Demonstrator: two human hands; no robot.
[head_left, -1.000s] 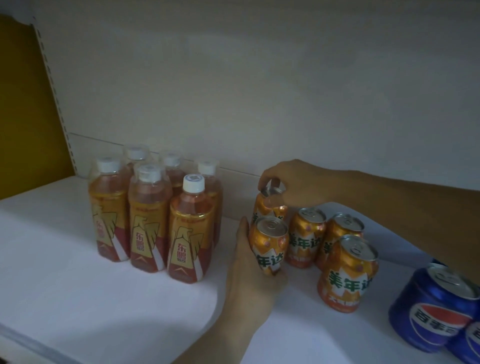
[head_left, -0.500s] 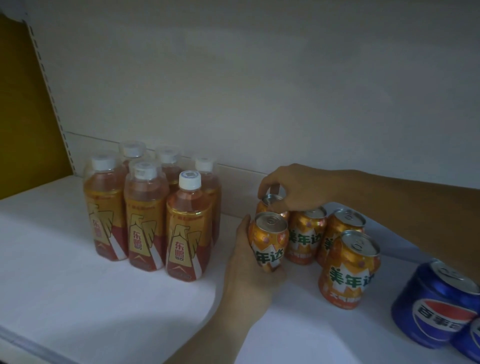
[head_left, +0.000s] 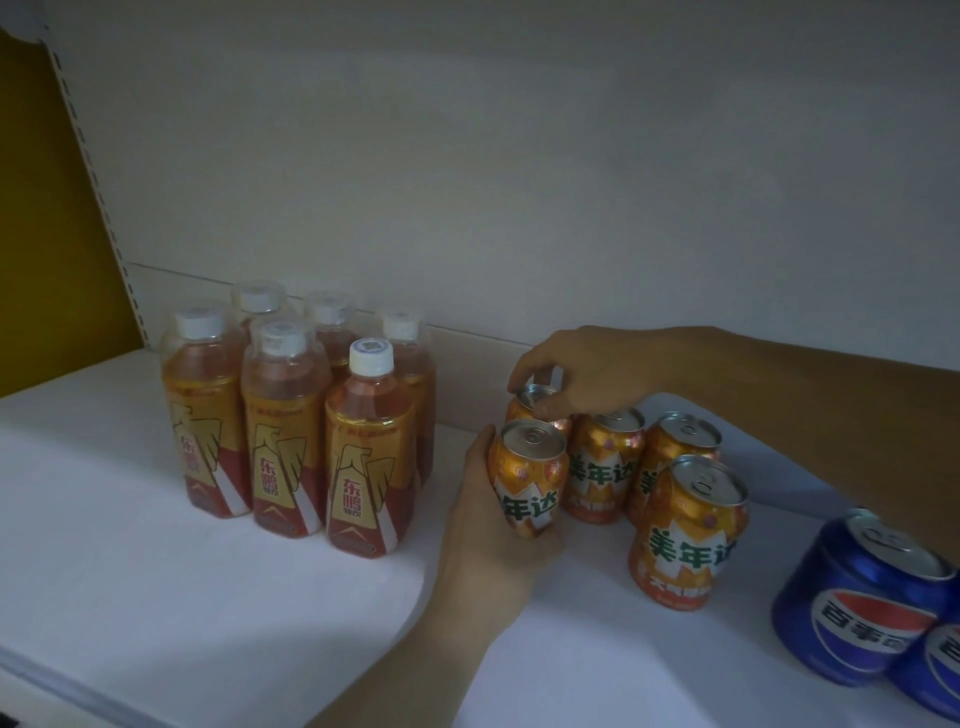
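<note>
My left hand (head_left: 488, 525) grips the front orange can (head_left: 530, 483), right hand (head_left: 587, 374) pinches the rear can (head_left: 527, 399); white shelf (head_left: 156, 597) beneath, pale wall (head_left: 519, 182) behind.

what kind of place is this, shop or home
Probably a shop being stocked. Bottles, orange cans and blue cans stand grouped by brand on a white shelf; a slotted upright runs up its left side; the left hand and right hand each grip an orange can.

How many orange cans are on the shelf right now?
5. The left hand grips the front-left can; the right hand pinches the rear can by its rim; the middle-left can and middle-right can stand beside them; the front-right can stands nearest. The right arm may hide more.
</note>
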